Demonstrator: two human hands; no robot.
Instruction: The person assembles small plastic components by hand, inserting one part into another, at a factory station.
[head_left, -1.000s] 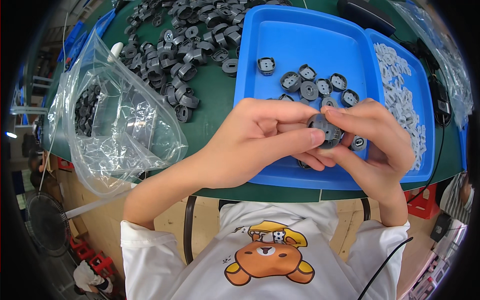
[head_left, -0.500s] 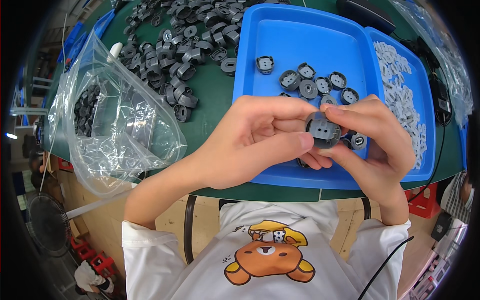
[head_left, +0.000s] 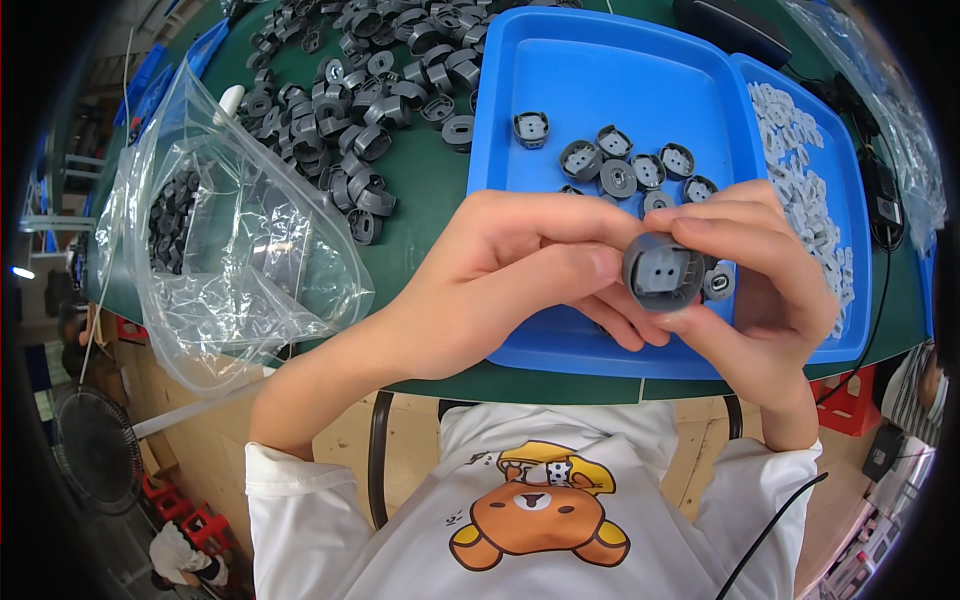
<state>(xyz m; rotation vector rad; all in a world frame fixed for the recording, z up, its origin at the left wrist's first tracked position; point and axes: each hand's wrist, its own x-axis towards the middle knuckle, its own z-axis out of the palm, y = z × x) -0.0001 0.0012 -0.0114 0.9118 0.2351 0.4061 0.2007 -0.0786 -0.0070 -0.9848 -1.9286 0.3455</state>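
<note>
Over the near part of a blue tray [head_left: 640, 60], I hold up a round dark grey plastic housing [head_left: 664, 274], its open face turned toward me. Inside it sits a lighter grey insert with two small dark holes. My right hand [head_left: 765, 265] pinches the housing from its right side, thumb below and fingers above. The thumb and fingers of my left hand [head_left: 500, 280] close on its left side; some of those fingertips pass behind it. Beyond my hands, several similar housings with inserts [head_left: 613, 142] lie in the tray, some partly covered by my fingers.
Loose dark grey housings [head_left: 370, 100] heap up on the green table [head_left: 410, 240] at the far left. Nearer stands a clear plastic bag [head_left: 240, 250] with dark parts inside. At the right, a smaller blue tray holds small white pieces [head_left: 800, 190]. A black cable [head_left: 885, 290] runs along that side.
The housing has moved slightly right and turned, so its open face shows rounder toward me. My left thumb has shifted up to its upper left rim, and the right fingers have shifted slightly.
</note>
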